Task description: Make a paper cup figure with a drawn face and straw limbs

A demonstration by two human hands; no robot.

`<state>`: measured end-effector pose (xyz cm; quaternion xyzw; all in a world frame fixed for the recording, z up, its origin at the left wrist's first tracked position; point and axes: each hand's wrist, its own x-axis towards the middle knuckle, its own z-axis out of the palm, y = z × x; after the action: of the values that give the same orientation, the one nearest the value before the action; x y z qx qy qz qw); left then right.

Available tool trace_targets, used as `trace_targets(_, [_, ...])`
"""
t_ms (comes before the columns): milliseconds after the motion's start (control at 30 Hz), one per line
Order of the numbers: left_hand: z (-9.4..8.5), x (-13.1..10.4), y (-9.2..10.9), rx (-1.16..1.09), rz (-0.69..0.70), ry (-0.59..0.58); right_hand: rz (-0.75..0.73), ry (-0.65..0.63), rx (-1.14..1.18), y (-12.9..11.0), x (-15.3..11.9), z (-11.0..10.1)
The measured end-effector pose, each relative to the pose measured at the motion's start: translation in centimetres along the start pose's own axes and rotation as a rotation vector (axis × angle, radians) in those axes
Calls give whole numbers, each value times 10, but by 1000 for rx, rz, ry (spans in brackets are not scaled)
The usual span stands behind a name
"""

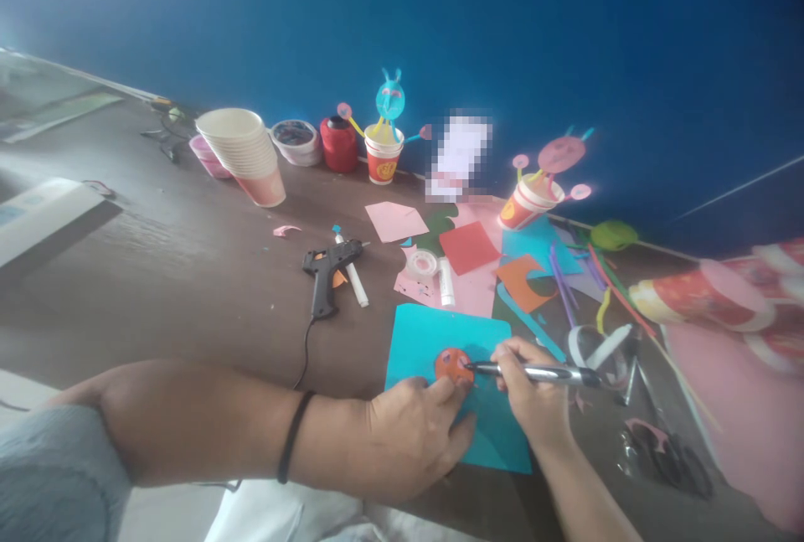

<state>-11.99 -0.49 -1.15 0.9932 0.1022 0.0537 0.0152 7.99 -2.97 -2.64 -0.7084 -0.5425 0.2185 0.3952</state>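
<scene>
An orange paper circle (453,362) with small purple eye marks lies on a turquoise sheet of paper (408,341). My left hand (420,433) has its fingers bent over the lower edge of the circle and pins it against the sheet. A silver-and-black pen (553,374) is gripped in my right hand (531,387), its tip at the right-hand eye mark on the circle. My left fingertips partly cover the circle's bottom.
A black glue gun (332,270) and its cord lie left of the sheet. Paper scraps, a tape roll (421,263) and a glue stick (445,282) are behind it. Stacked paper cups (242,157) and cup figures (383,152) stand farther back; scissors (672,450) lie right.
</scene>
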Motion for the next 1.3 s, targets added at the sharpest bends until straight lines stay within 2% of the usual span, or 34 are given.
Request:
trace_targets(200, [-2,1,0,13,4,8,71,20,58,-3,2,0])
trace_targets(1000, [1,0,0,0,8,27,45,-3,3,-1,0,0])
trace_targets(1300, [-1,1,0,-16,-3,-4,4,-12,-11,-4,0,0])
